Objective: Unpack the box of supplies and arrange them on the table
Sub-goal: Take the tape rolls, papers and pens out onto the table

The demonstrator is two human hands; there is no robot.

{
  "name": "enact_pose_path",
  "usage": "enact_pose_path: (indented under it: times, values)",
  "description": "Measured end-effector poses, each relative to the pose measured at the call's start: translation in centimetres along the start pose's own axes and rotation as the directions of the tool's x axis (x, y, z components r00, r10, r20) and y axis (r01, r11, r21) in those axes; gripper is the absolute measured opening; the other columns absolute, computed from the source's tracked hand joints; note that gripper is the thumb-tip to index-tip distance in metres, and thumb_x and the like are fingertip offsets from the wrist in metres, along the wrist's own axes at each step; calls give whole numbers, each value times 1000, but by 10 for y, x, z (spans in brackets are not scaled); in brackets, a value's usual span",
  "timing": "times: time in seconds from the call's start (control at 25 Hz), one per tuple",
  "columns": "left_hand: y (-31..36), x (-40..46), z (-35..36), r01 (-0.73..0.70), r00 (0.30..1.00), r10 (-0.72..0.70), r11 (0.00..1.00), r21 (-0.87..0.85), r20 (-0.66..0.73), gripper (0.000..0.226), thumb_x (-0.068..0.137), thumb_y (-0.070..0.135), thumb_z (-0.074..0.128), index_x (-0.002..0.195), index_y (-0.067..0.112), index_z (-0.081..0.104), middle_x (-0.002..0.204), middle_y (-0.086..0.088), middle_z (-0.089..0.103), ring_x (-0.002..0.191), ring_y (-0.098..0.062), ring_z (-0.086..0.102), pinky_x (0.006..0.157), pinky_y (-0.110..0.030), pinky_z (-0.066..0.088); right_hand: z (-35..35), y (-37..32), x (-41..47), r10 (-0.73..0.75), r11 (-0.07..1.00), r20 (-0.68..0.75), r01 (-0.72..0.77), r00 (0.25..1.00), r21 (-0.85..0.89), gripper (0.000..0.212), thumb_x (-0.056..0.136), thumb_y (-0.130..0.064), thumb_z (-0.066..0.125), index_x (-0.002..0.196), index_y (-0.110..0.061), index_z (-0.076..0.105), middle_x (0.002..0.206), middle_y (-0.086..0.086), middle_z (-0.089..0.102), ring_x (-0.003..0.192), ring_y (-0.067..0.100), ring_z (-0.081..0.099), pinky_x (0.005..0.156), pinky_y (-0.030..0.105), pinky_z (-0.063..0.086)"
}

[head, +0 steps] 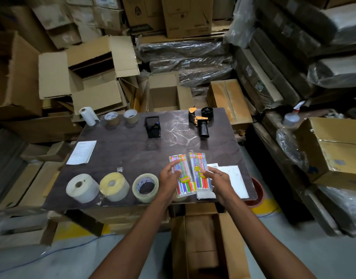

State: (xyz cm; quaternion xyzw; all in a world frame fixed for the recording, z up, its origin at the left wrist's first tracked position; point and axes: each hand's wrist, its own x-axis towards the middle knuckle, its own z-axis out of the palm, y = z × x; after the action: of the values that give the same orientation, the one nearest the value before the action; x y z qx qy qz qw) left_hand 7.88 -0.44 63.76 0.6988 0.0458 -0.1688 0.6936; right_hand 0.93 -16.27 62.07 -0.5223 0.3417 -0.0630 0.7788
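Table (122,150) in front of you carries three big tape rolls (115,189) along its near edge. Two pen packs (191,174) lie side by side near its right corner; your left hand (169,179) and right hand (220,181) rest on them, fingers spread open.

Legible text: none. Printed sheet (82,152), left edge of table (132,141): lines too small to read. Two pen packs (183,176) (200,170), near edge: yellow label lettering blurred. Stacked cardboard boxes (186,17) behind: markings illegible.
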Motion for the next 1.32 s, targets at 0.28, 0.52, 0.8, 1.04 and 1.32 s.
enact_pose_path:
  times: [0.28, 0.52, 0.8, 1.04, 1.32]
  values:
    - [22, 32, -34, 50, 988, -59, 996, -68, -140, 33, 89, -9, 57, 111, 15, 51, 97, -10, 65, 72, -23, 67, 63, -37, 60, 9, -11, 26, 28, 999, -76, -31, 997, -35, 22, 89, -6, 70, 111, -11, 70, 98, 10, 75, 76, 21, 74, 57, 27, 56]
    - [18, 93, -54, 99, 975, -94, 995, 16, -202, 31, 87, -13, 56, 107, 10, 56, 85, -6, 62, 63, -19, 63, 49, -27, 57, 43, -17, 74, 22, 984, -94, -38, 995, -173, 23, 92, 2, 59, 110, -9, 69, 97, 11, 72, 77, 23, 70, 63, 30, 58]
    - [-10, 176, -60, 183, 974, -156, 968, 169, -164, 43, 81, -14, 47, 97, 23, 62, 98, -12, 64, 73, -25, 63, 76, -49, 60, 92, 1, 143, 6, 931, -166, -66, 986, -359, 33, 85, 11, 50, 103, -2, 73, 86, 12, 73, 58, 15, 65, 50, 21, 53]
    - [-28, 209, -56, 195, 981, -181, 929, 313, -75, 43, 86, -9, 42, 97, 29, 59, 93, -6, 65, 81, -33, 70, 72, -48, 61, 112, 24, 179, -26, 900, -193, -61, 981, -433, 35, 84, 12, 44, 103, 1, 72, 89, 13, 72, 66, 20, 66, 62, 27, 58]
    - [-62, 235, -63, 118, 993, -119, 881, 458, -27, 54, 74, -10, 47, 88, 41, 58, 104, -10, 66, 82, -34, 68, 69, -48, 60, 116, 42, 191, -8, 859, -196, -94, 981, -503, 28, 86, 5, 53, 96, -16, 69, 98, 10, 75, 89, 26, 73, 87, 46, 60]
